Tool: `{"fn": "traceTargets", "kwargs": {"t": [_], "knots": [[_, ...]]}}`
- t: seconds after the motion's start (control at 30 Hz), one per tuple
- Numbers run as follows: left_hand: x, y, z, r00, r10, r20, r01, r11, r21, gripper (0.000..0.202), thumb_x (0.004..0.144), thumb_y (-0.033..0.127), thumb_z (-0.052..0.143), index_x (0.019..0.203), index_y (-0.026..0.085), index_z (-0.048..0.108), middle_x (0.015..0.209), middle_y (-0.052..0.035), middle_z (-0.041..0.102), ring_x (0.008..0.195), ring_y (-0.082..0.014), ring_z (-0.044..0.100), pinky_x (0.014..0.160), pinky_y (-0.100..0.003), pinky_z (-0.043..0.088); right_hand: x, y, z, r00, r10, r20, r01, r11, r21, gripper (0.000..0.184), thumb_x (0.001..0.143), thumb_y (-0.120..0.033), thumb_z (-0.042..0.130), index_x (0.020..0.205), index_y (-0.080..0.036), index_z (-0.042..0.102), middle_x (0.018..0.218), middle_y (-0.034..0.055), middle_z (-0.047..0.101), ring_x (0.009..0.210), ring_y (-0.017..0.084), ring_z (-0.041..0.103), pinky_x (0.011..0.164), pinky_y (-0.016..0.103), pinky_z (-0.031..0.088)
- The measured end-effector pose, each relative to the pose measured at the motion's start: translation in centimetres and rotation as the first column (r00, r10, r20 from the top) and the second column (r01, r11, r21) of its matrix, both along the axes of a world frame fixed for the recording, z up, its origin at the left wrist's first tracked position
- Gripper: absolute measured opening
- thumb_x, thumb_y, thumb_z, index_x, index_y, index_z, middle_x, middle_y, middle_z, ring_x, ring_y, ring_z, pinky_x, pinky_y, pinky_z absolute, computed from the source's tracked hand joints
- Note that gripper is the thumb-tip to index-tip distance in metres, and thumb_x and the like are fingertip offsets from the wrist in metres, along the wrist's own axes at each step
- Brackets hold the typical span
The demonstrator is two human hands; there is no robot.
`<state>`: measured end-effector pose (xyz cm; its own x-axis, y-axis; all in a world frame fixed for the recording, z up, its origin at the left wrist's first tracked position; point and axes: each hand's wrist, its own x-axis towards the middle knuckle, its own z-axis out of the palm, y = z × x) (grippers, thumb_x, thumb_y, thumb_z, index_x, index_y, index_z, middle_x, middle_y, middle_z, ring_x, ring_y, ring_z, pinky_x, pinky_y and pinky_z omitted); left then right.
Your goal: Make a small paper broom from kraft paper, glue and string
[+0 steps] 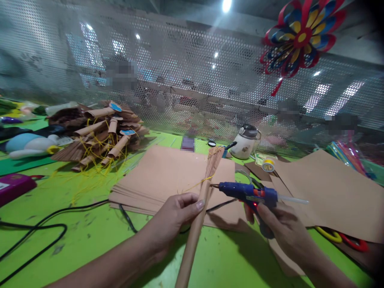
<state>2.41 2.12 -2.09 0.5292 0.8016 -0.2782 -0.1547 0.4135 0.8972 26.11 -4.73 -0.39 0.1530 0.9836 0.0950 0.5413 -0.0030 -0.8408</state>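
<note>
My left hand (pixel 183 212) is closed round a rolled brown paper tube (pixel 195 234), which stands tilted with its top leaning away to the right. Pleated paper (pixel 213 162) fans out from the tube's upper end, and a yellow thread (pixel 196 185) is tied about that joint. In my right hand (pixel 274 222) is a blue hot glue gun (pixel 247 192) with a red light lit and a clear glue stick (pixel 292 199) poking out of its back. Its nozzle points left and is at the tube just below the thread; whether it touches, I cannot tell.
Behind my hands lies a stack of brown paper sheets (pixel 177 168); more brown sheets (pixel 333 192) lie at right. Finished paper bundles (pixel 111 136) with yellow threads are heaped at left. A black cable (pixel 66 208) crosses the green table (pixel 99 240). A white jar (pixel 243 142) stands near the perforated screen (pixel 180 80).
</note>
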Motion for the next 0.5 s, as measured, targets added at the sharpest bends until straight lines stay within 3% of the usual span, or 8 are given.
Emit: {"fn": "traceTargets", "kwargs": {"t": [0.27, 0.5], "knots": [[-0.26, 0.09, -0.37, 1.0, -0.008, 0.001, 0.008, 0.999, 0.031, 0.026, 0.077, 0.04, 0.07, 0.081, 0.015, 0.065, 0.077, -0.004, 0.059, 0.07, -0.0142, 0.049, 0.065, -0.025, 0.033, -0.27, -0.27, 0.3, 1.0, 0.007, -0.028, -0.008, 1.0, -0.016, 0.053, 0.085, -0.066, 0.049, 0.068, -0.018, 0.062, 0.059, -0.0007, 0.045, 0.055, 0.013, 0.037, 0.052, 0.027, 0.031], [-0.26, 0.22, -0.1, 1.0, 0.001, 0.016, -0.001, 1.0, -0.016, 0.032, 0.072, 0.041, 0.075, 0.087, 0.014, 0.068, 0.083, -0.0075, 0.064, 0.074, -0.0173, 0.056, 0.069, -0.027, 0.038, -0.33, -0.61, 0.37, 0.998, 0.049, -0.041, -0.051, 0.998, -0.048, 0.055, 0.083, -0.068, 0.05, 0.067, -0.017, 0.064, 0.058, 0.0002, 0.047, 0.054, 0.013, 0.037, 0.051, 0.027, 0.03]]}}
